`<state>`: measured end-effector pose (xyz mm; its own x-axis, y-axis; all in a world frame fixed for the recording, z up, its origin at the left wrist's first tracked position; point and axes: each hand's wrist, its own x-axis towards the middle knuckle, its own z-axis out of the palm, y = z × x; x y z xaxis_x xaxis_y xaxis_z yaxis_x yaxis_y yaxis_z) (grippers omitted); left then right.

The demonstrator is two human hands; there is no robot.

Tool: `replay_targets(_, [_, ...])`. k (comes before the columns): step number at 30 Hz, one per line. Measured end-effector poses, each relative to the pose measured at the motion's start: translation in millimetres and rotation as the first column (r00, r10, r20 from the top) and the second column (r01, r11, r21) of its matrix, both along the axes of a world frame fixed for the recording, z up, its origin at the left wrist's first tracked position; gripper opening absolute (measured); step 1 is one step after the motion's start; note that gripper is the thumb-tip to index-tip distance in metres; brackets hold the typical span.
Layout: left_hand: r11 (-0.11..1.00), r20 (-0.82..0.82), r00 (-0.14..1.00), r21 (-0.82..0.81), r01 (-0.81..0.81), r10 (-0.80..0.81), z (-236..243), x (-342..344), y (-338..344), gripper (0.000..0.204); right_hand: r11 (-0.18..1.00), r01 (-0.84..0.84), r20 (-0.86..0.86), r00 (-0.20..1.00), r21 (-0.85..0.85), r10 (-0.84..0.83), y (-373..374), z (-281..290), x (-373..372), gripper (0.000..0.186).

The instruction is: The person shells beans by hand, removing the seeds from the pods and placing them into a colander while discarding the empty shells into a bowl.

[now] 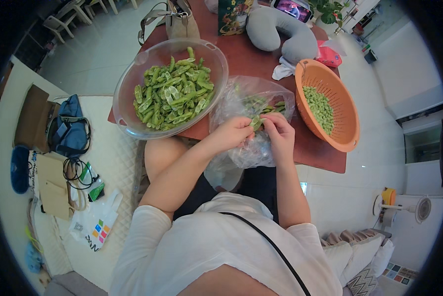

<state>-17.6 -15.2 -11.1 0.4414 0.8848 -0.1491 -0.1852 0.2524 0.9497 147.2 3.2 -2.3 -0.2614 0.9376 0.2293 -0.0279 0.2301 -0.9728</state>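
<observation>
Between my two hands is a green bean pod (255, 123), held above a clear plastic bag (234, 90). My left hand (231, 133) pinches the pod from one side. The fingers of my right hand (281, 134) are closed on its other side. Several darker whole pods (271, 106) lie inside the bag just beyond my fingers. To the left, a wide translucent bowl (123, 106) is heaped with pods (174, 91), many of them split and hollow. An orange colander (349, 129) on the right, tilted toward me, holds loose green beans (320, 109).
Everything stands on a reddish-brown table (320, 160). Along its far side are a beige handbag (183, 27), a grey neck pillow (263, 30), a lit phone (291, 9) and a pink tissue pack (328, 55). A cream sofa seat (115, 163) with bags on it is at left.
</observation>
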Motion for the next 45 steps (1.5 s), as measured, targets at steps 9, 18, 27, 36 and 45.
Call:
replay_targets(9, [0.999, 0.011, 1.000, -0.050, -0.016, 0.016, 14.8, -3.1, -2.5, 0.022, 0.996, 0.015, -0.271, 0.962, -0.090, -0.039, -6.7, -11.1, 2.3, 0.018])
replay_targets(18, [0.999, 0.015, 1.000, -0.038, 0.014, -0.013, 11.6, -3.7, -1.5, 0.027, 0.998, 0.056, -0.199, 0.979, 0.009, -0.053, -6.2, -11.8, 4.2, 0.012])
replay_targets(27, [1.000, 0.022, 0.999, -0.011, 0.025, -0.025, 8.2, -0.3, -2.5, 0.024, 0.629, 0.353, 0.137, 0.792, 0.693, -0.595, 21.3, 83.6, 77.0, 0.018])
replay_targets(36, [0.999, 0.003, 0.999, -0.011, 0.037, -0.037, 9.4, -2.4, -1.8, 0.021, 0.619, -0.092, 0.396, 0.838, 0.780, -0.376, -11.4, 44.5, 8.5, 0.019])
replay_targets(45, [0.997, -0.089, 0.994, 0.046, -0.055, 0.059, 3.9, 2.9, -5.5, 0.023, 0.853, 0.064, 0.253, 0.941, 0.518, -0.224, -5.1, -0.1, -4.8, 0.013])
